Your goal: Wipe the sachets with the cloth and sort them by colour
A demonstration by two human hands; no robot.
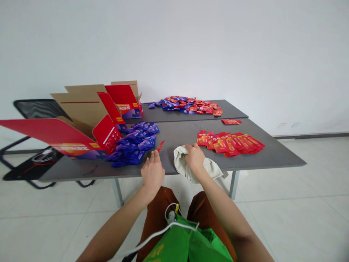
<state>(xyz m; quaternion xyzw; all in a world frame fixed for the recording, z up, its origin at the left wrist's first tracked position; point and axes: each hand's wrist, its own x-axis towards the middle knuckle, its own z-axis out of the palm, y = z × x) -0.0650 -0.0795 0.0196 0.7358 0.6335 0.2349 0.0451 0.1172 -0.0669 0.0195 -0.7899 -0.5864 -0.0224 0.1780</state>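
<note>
Near the table's front edge, my left hand (153, 171) is closed on a red sachet (161, 145), which sticks up edge-on past the fingertips. My right hand (194, 156) grips a cream cloth bag (180, 162) whose folds hang partly over the edge. What lies inside the bag is hidden. Just left of my left hand is a heap of blue sachets (136, 143). To the right of the bag, red sachets (229, 142) lie in an overlapping row.
Several open red cardboard boxes (105, 138) stand along the left side of the grey table (180, 127). A mixed pile of red and blue sachets (188, 105) lies at the back. More red sachets (231, 122) rest at the right. A black chair (32, 163) stands at the far left.
</note>
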